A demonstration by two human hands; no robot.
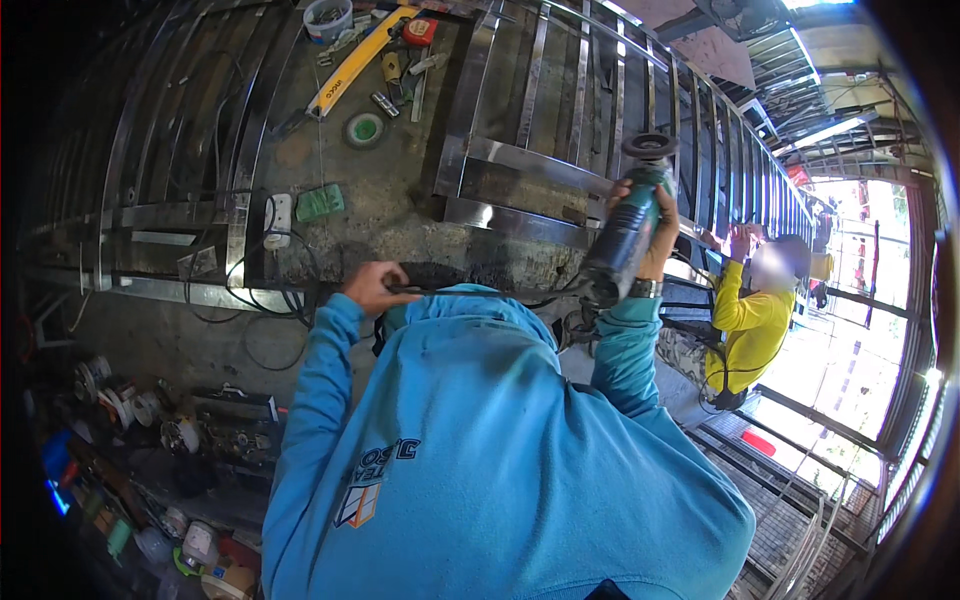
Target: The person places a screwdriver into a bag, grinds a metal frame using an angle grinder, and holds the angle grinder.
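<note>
My right hand [659,236] grips a green and black angle grinder [618,240] by its body. The grinder is tilted up, with its round dark disc [649,147] at the far end, over the bars of a metal frame [525,222]. From the grinder's rear a black power cord [480,293] runs left across the front of my blue top. My left hand [375,287] is closed on that cord, its fingers curled. Ahead of my left hand a green pad [320,203] lies beside a white power socket block [278,220].
Farther off lie a yellow level [362,62], a red tape measure [419,32], a green-centred disc [364,130] and a small tub [328,18]. Metal frames with parallel bars flank them. To the right works a person in yellow [745,320]. Tools crowd a rack [235,420] at lower left.
</note>
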